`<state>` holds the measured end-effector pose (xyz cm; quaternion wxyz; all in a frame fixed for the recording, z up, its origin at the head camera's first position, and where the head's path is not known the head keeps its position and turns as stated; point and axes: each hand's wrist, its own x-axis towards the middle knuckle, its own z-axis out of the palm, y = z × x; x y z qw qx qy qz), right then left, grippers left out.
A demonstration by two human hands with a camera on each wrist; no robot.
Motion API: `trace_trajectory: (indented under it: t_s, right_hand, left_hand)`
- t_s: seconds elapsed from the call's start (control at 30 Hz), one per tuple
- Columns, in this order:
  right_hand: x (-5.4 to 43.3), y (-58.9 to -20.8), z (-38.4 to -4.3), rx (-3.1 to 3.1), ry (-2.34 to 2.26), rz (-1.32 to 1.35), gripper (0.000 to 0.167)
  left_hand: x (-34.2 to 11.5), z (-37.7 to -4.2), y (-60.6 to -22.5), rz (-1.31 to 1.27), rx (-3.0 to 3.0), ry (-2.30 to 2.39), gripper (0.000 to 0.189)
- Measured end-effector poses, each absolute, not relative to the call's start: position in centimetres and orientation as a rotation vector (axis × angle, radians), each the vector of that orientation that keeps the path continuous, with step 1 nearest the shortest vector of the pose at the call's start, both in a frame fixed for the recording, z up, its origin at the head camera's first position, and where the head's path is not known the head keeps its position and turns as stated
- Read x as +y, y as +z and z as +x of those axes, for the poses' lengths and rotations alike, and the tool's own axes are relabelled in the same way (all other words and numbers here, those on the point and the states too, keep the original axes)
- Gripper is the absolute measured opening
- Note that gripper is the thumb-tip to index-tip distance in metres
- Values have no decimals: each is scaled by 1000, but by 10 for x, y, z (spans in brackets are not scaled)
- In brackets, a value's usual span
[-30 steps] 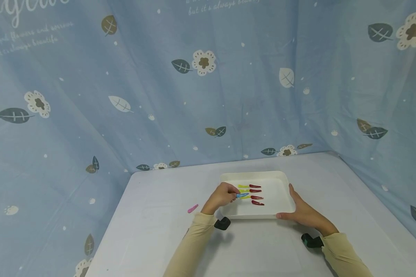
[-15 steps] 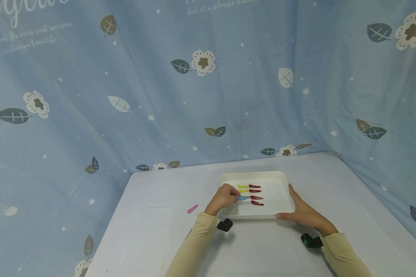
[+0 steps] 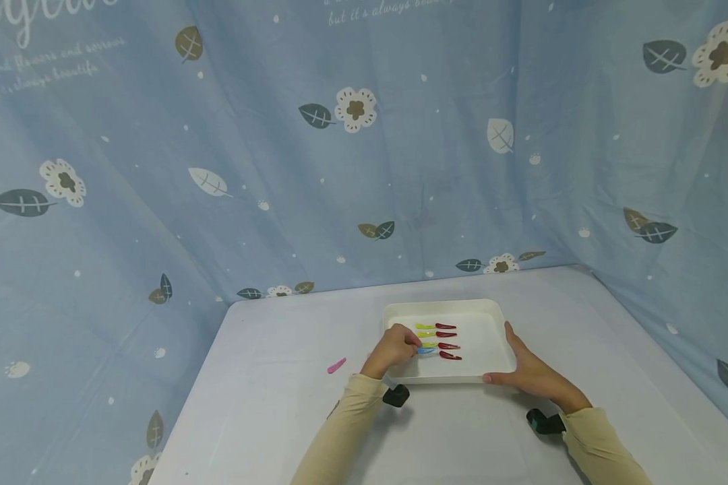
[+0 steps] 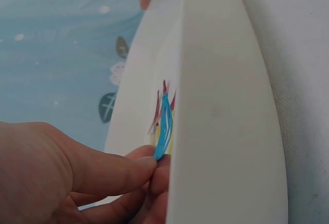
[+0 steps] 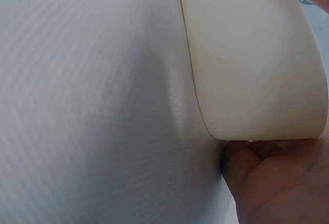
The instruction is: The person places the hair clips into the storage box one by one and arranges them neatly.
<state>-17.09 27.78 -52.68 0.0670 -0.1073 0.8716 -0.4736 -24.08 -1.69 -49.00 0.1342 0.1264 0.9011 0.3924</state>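
My left hand pinches the end of a blue hair clip between thumb and fingertips, low inside the white tray. The clip's other end points to the right, close to the lowest red clip. Three yellow hair clips lie one above another in the tray, each end to end with a red one. At the tray's right front corner, my right hand grips the side, thumb on the front wall and fingers along the right wall. In the right wrist view the tray wall hides part of that hand.
On the white tabletop, left of the tray, lies a pink hair clip. A blue patterned curtain hangs behind the table and along both sides. Dark wrist cameras sit under both forearms.
My left hand has lowered the blue clip and brought it slightly toward me, from over the lowest yellow clip to below it. The right hand and tray stay nearly still.
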Motion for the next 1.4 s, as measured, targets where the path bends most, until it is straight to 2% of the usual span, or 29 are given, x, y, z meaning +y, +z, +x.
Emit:
trace_trajectory:
  t_s: [1.4]
  right_hand:
    - [275, -523, -169, 2619, -1386, -260, 137]
  left_hand:
    - [-10, -236, -497, 414, 2753, 962, 9]
